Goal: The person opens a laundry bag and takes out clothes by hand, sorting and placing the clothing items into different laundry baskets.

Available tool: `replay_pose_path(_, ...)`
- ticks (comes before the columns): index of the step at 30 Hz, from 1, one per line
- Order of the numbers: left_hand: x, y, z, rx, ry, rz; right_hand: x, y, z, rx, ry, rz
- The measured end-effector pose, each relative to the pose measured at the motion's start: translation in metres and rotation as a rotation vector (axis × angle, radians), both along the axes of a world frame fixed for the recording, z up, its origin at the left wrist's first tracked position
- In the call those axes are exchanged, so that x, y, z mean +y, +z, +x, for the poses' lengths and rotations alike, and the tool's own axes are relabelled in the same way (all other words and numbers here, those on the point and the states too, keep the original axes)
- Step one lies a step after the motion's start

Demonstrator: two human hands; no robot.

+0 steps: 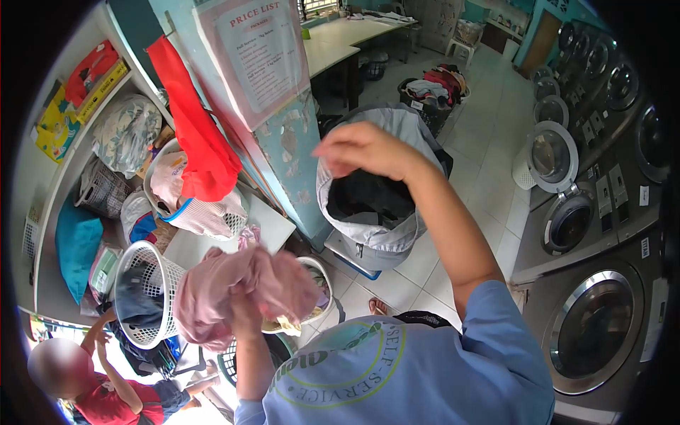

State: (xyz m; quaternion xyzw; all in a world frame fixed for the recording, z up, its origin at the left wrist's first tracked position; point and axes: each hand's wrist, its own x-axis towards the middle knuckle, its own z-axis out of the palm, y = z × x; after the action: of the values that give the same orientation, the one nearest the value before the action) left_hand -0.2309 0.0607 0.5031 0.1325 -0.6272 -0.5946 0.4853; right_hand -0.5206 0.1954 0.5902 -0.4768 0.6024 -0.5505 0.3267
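My left hand (245, 316) is closed around a crumpled dusty-pink cloth (219, 294), which hangs bunched over the fingers; its exact kind is hidden by the folds. Above the mouth of a tall grey fabric laundry bag (382, 244) is my right hand (372, 150), fingers loosely bent and somewhat blurred, with nothing seen in them. Dark clothes (372, 198) lie inside that bag. Just left of the pink cloth, a white plastic laundry basket (170, 294) tilts on its side with dark clothing in it. Partly covered by the cloth, another basket (322, 273) holds light-coloured items.
Front-loading machines (591, 333) line the right side, some doors (551, 157) swung out. A blue-edged basket (234, 219) of clothes sits on a white table (273, 230) beside a pillar. A person in a red shirt (117, 400) is at lower left. A full dark basket (425, 113) stands farther back.
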Motion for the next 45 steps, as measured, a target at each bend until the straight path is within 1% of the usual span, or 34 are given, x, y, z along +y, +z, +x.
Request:
replay_pose_path(1,-0.007,0.004,0.012,-0.153,0.034,-0.045,0.009,-0.024,-0.033,-0.053,-0.06,0.126)
replay_pose_path(2,-0.016,-0.006,0.02,-0.09,0.049,-0.025,0.018,-0.045,-0.053,-0.037,-0.157,0.353)
replay_pose_path(4,-0.033,-0.015,0.041,-0.236,-0.099,0.017,0.03,-0.097,-0.081,-0.025,-0.305,0.739)
replay_pose_path(5,-0.039,-0.021,0.053,-0.356,-0.105,0.092,0.031,-0.134,-0.091,0.033,-0.405,0.843)
replay_pose_path(6,-0.043,-0.027,0.063,-0.356,-0.103,0.091,0.031,-0.173,-0.101,0.334,-0.501,0.974)
replay_pose_path(7,-0.046,-0.034,0.071,-0.283,-0.18,0.252,0.037,-0.206,-0.105,0.712,-0.548,0.913)
replay_pose_path(8,-0.047,-0.036,0.074,-0.208,-0.255,0.413,0.037,-0.209,-0.097,0.638,-0.616,1.019)
replay_pose_path(9,-0.034,-0.029,0.06,-0.035,-0.126,0.607,0.037,-0.238,-0.099,0.676,-0.801,0.945)
replay_pose_path(10,-0.047,-0.048,0.066,-0.034,-0.121,0.605,0.036,-0.265,-0.103,0.71,-0.986,0.859)
replay_pose_path(11,-0.073,-0.086,0.078,-0.68,-0.041,0.158,0.036,-0.267,-0.096,0.71,-0.983,0.854)
replay_pose_path(12,-0.087,-0.117,0.088,-1.298,0.05,-0.332,0.034,-0.268,-0.086,0.947,-0.927,0.704)
replay_pose_path(13,-0.087,-0.133,0.093,-1.274,0.065,-0.358,0.03,-0.266,-0.078,1.173,-0.864,0.543)
replay_pose_path(14,-0.086,-0.138,0.092,-1.246,0.079,-0.388,0.024,-0.262,-0.071,1.167,-0.874,0.537)
replay_pose_path(15,-0.082,-0.145,0.09,-1.0,-0.006,0.087,0.019,-0.257,-0.064,1.163,-0.746,0.581)
replay_pose_path(16,-0.072,-0.141,0.084,-1.003,-0.007,0.086,0.017,-0.256,-0.06,1.158,-0.611,0.627)
replay_pose_path(18,-0.055,-0.126,0.072,-0.826,0.042,0.212,0.013,-0.277,-0.072,1.144,-0.589,0.693)
replay_pose_path(19,-0.053,-0.122,0.069,-0.814,0.015,0.296,0.009,-0.283,-0.077,1.129,-0.569,0.754)
replay_pose_path(22,-0.067,-0.149,0.074,-0.792,0.047,0.367,0.007,-0.298,-0.083,1.2,-0.609,0.697)
replay_pose_path(23,-0.075,-0.159,0.078,-0.794,0.048,0.369,0.007,-0.296,-0.084,1.199,-0.606,0.697)
replay_pose_path(24,-0.083,-0.168,0.083,-0.835,0.051,0.457,0.007,-0.294,-0.085,1.22,-0.6,0.687)
replay_pose_path(25,-0.083,-0.168,0.083,-0.876,0.053,0.547,0.009,-0.293,-0.087,1.241,-0.594,0.678)
replay_pose_path(26,-0.082,-0.169,0.083,-0.878,0.051,0.55,0.011,-0.291,-0.091,1.241,-0.592,0.682)
replay_pose_path(28,-0.079,-0.167,0.079,-1.19,0.088,0.521,0.014,-0.283,-0.105,0.811,-0.819,0.518)
replay_pose_path(30,-0.071,-0.17,0.073,-1.183,0.072,0.5,0.026,-0.243,-0.109,0.63,-0.844,0.271)
replay_pose_path(31,-0.068,-0.17,0.068,-1.188,-0.015,0.416,0.03,-0.221,-0.11,0.386,-0.837,0.231)
replay_pose_path(34,-0.068,-0.178,0.054,-1.154,-0.233,0.11,0.059,-0.145,-0.09,-0.317,-0.569,-0.126)
replay_pose_path(36,-0.067,-0.185,0.033,-1.063,-0.37,0.04,0.07,-0.094,-0.066,-0.579,-0.471,-0.27)
replay_pose_path(37,-0.057,-0.167,0.018,-1.058,-0.371,0.039,0.072,-0.081,-0.062,-0.669,-0.438,-0.326)
replay_pose_path(38,-0.041,-0.132,-0.001,-0.971,-0.465,-0.008,0.073,-0.071,-0.059,-0.758,-0.402,-0.382)
replay_pose_path(39,-0.025,-0.1,-0.017,-0.882,-0.557,-0.057,0.076,-0.058,-0.054,-0.812,-0.272,-0.433)
replay_pose_path(41,-0.004,-0.055,-0.043,-0.804,-0.65,-0.203,0.075,-0.015,-0.014,-0.998,-0.264,-0.525)
replay_pose_path(42,0.004,-0.04,-0.052,-0.754,-0.685,-0.209,0.075,-0.007,-0.003,-1.107,-0.293,-0.547)
replay_pose_path(43,0.011,-0.029,-0.06,-0.705,-0.718,-0.214,0.068,-0.013,-0.014,-1.14,-0.267,-0.542)
replay_pose_path(45,0.024,-0.016,-0.069,-0.434,-0.694,-0.076,0.061,-0.016,-0.021,-1.197,-0.192,-0.555)
